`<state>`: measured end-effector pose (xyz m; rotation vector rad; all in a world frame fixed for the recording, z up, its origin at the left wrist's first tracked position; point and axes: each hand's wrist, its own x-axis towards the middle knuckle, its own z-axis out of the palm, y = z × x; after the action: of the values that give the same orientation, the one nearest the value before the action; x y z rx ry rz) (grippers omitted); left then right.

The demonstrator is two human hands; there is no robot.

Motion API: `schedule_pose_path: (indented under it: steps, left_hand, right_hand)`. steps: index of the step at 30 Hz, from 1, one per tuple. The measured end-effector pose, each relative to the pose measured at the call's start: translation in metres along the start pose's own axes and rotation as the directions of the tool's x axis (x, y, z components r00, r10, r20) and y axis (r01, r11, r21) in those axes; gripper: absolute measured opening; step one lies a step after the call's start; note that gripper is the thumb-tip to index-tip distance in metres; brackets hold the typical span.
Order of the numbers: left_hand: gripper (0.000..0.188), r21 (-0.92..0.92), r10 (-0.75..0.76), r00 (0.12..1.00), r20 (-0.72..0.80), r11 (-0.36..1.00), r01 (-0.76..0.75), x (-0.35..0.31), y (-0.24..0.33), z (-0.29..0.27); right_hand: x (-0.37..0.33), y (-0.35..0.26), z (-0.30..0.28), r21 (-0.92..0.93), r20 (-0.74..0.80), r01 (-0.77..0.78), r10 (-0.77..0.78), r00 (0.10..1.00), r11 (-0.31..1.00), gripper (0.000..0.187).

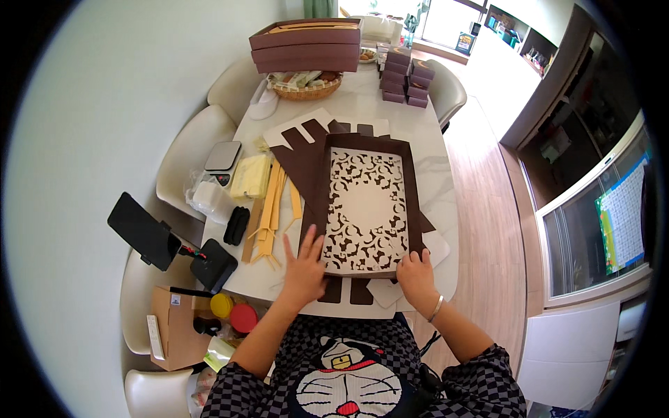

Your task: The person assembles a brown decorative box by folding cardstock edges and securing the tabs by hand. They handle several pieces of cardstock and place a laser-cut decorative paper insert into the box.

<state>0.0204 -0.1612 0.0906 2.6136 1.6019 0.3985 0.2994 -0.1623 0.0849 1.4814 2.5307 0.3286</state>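
A shallow dark brown cardboard box (411,188) lies in front of me, with a cream scroll-patterned panel (366,205) on its bottom. At its near left corner my left hand (304,270) rests against the side, fingers stretched and spread. My right hand (417,277) has its fingers curled over the near right corner, closed on the box wall. Flat brown and white cardboard blanks (306,164) lie under and around the box. How far they reach beneath it is hidden.
To the left lie yellow strips (276,209), a yellow pad stack (251,175), a black case (237,224), a scale (223,156) and a phone on a stand (144,230). Farther off are stacked brown boxes (306,52), a wicker basket (306,90) and small purple boxes (395,73).
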Motion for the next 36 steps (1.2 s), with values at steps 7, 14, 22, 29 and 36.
schedule_pose_path:
  steps: [7,14,22,29,36]
  left_hand:
    - [0.025,-0.213,0.097,0.987,0.126,0.975,-0.069,0.018,0.054,0.055]
    - [0.017,-0.121,0.013,0.996,0.093,0.993,-0.002,0.017,0.053,0.065]
    - [0.016,-0.167,0.037,0.994,0.105,0.986,-0.02,0.019,0.052,0.06]
    - [0.018,-0.079,0.068,0.989,0.132,0.995,-0.058,0.018,0.055,0.051]
    - [0.012,-0.03,0.145,0.987,0.064,0.989,-0.143,0.016,0.048,0.052]
  right_hand:
    - [0.001,-0.014,0.011,-0.039,0.119,-0.046,0.05,0.992,0.998,0.009]
    - [0.012,-0.007,0.014,0.093,0.33,-0.067,0.033,0.943,0.993,0.008]
    - [0.014,0.013,0.006,0.091,0.251,0.133,-0.152,0.956,0.987,0.006]
    - [0.011,0.021,0.0,0.089,0.249,0.247,-0.262,0.932,0.965,0.004]
    - [0.015,0.031,0.008,0.175,0.317,0.325,-0.365,0.875,0.93,0.012]
